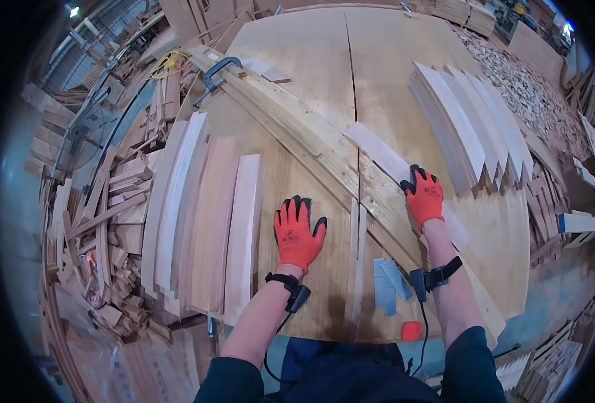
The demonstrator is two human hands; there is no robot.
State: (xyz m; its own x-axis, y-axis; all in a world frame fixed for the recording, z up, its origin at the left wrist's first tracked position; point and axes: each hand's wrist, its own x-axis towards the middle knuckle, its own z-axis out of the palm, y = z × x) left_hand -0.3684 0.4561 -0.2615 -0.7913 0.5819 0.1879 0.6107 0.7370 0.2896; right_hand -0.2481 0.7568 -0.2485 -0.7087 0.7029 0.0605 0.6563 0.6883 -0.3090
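Note:
My left hand (299, 232), in a red glove with black fingertips, lies palm down on the wooden worktable (324, 295). Its fingers are spread and it holds nothing. A pale wooden board (380, 150) slants across the table, and my right hand (424, 196), gloved alike, is closed on it with the fingers bent over it. Beside that board runs a long wooden beam (297, 131), with a blue C-clamp (211, 75) at its far end. Pale boards (242, 221) stand in a row left of my left hand.
More boards (450, 121) stack at the right. Blue-grey sheets (386, 287) and a small red object (411, 330) lie by the near edge. Scrap wood (126, 235) heaps on the left, offcuts (512, 74) at the far right. A fan (81, 138) stands beyond the left scrap.

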